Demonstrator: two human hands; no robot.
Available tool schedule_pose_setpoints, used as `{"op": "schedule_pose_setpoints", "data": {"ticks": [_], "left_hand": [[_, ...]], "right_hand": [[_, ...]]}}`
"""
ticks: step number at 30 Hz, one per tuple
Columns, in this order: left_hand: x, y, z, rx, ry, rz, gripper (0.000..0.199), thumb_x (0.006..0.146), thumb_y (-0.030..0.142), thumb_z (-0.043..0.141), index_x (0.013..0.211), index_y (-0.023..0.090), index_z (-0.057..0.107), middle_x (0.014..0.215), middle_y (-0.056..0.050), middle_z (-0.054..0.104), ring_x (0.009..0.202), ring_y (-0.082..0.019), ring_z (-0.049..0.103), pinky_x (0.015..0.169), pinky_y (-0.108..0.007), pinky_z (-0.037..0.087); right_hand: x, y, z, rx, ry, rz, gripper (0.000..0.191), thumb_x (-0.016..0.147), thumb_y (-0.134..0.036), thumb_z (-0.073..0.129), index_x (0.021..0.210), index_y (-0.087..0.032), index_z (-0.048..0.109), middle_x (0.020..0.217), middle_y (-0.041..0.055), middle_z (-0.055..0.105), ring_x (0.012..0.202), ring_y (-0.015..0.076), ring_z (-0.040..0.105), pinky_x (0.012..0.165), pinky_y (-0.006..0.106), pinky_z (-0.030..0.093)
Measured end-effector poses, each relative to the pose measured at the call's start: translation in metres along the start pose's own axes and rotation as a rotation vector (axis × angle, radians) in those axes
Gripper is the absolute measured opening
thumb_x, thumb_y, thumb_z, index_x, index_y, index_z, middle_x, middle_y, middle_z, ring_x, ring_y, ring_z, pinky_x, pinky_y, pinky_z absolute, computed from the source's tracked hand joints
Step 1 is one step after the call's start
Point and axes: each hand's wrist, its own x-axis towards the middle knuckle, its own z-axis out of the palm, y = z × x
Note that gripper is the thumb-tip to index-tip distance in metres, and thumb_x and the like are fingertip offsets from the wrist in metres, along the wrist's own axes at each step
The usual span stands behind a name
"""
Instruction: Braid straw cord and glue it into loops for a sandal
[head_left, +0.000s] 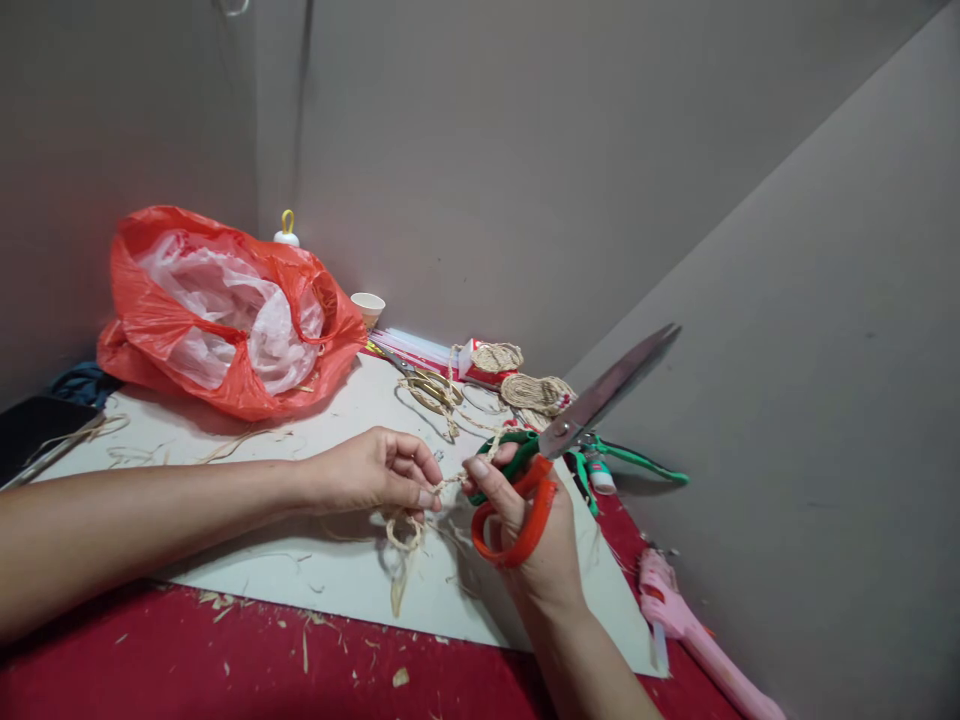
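My left hand [382, 470] pinches a braided straw cord [451, 482] between thumb and fingertips. A small loop of the cord [403, 530] and a loose flat strand hang below these fingers. My right hand [529, 520] holds a pair of large scissors [577, 415], with one green and one orange handle, blades pointing up and to the right. The blades look closed together. Between my right thumb and fingers the cord's other stretch passes and runs up toward the back. Both hands are above the white board [300, 560].
A red plastic bag [330, 365] with white plastic inside sits back left. Behind the board are a paper cup [368, 308], gold-handled scissors [431, 390] and coiled straw braids [536, 392]. Green-handled pliers [637, 460] and a pink glue gun [675, 605] lie at right. Grey walls enclose the table.
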Motion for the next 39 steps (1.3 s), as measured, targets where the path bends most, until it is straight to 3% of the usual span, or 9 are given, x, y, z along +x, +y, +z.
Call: {"op": "schedule_pose_setpoints", "data": {"ticks": [4,9,14,24,27,29,33,36,39], "left_hand": [[-0.001,0.001,0.0,0.189,0.039,0.061,0.012,0.076,0.023,0.063,0.084,0.014,0.063,0.071,-0.002,0.066,0.054,-0.008,0.052,0.053,-0.02,0.038],[-0.004,-0.001,0.002,0.434,0.071,0.16,0.022,0.08,0.022,0.057,0.095,0.011,0.068,0.065,0.001,0.06,0.056,-0.009,0.047,0.055,-0.02,0.036],[-0.002,-0.001,-0.005,0.498,0.039,0.189,0.02,0.079,0.025,0.058,0.087,0.011,0.071,0.067,-0.001,0.06,0.06,-0.01,0.048,0.057,-0.021,0.037],[0.004,0.017,-0.022,0.562,0.158,0.132,0.025,0.084,0.031,0.052,0.089,0.013,0.069,0.049,0.005,0.05,0.042,-0.007,0.035,0.044,-0.019,0.027],[0.007,0.014,-0.031,0.716,0.217,0.173,0.023,0.083,0.026,0.051,0.091,0.016,0.07,0.067,-0.001,0.067,0.055,-0.011,0.053,0.056,-0.021,0.039],[0.007,0.012,-0.034,0.864,0.332,0.251,0.027,0.081,0.022,0.052,0.101,0.017,0.069,0.094,-0.006,0.071,0.081,-0.017,0.062,0.075,-0.027,0.045],[0.0,0.007,-0.023,1.061,0.548,0.521,0.038,0.083,0.019,0.049,0.119,0.015,0.059,0.119,-0.013,0.062,0.112,-0.023,0.054,0.098,-0.038,0.037],[-0.006,0.002,-0.007,1.056,0.379,0.67,0.035,0.085,0.021,0.05,0.118,0.014,0.059,0.114,-0.012,0.064,0.108,-0.02,0.056,0.096,-0.035,0.04],[-0.01,-0.003,0.004,0.988,0.211,0.612,0.031,0.082,0.023,0.057,0.112,0.013,0.062,0.109,-0.011,0.066,0.101,-0.019,0.058,0.09,-0.032,0.042]], "right_hand": [[0.002,0.002,-0.005,-0.027,0.076,-0.045,0.033,0.066,-0.03,0.079,0.083,-0.021,0.051,0.068,-0.0045,0.06,0.057,0.011,0.058,0.056,0.023,0.046],[0.004,0.005,-0.007,-0.075,0.118,-0.046,0.035,0.066,-0.032,0.079,0.083,-0.021,0.052,0.066,-0.0051,0.061,0.056,0.011,0.059,0.054,0.022,0.045],[0.006,0.007,-0.009,-0.042,0.141,-0.073,0.033,0.066,-0.03,0.079,0.083,-0.02,0.053,0.064,-0.0057,0.06,0.056,0.0107,0.061,0.054,0.021,0.046],[0.037,-0.001,-0.037,0.127,0.425,-0.155,0.038,0.058,-0.028,0.082,0.078,-0.02,0.05,0.062,-0.009,0.056,0.051,0.0078,0.057,0.043,0.016,0.044],[0.036,0.0,-0.036,0.139,0.402,-0.131,0.038,0.058,-0.027,0.082,0.078,-0.02,0.051,0.06,-0.0084,0.057,0.05,0.0082,0.057,0.041,0.015,0.043],[0.032,0.002,-0.031,0.147,0.377,-0.11,0.037,0.058,-0.026,0.082,0.077,-0.019,0.051,0.059,-0.0081,0.057,0.05,0.0085,0.058,0.04,0.015,0.042],[0.018,0.004,-0.015,0.132,0.281,-0.035,0.036,0.062,-0.028,0.081,0.08,-0.02,0.051,0.061,-0.0075,0.059,0.052,0.0085,0.059,0.043,0.015,0.043],[0.006,0.004,-0.005,0.071,0.181,0.021,0.035,0.064,-0.03,0.08,0.081,-0.02,0.051,0.063,-0.0067,0.06,0.053,0.009,0.059,0.049,0.017,0.045],[-0.001,0.004,0.001,0.038,0.101,0.064,0.034,0.066,-0.032,0.079,0.082,-0.021,0.051,0.065,-0.0058,0.061,0.056,0.0102,0.061,0.053,0.019,0.047]]}}
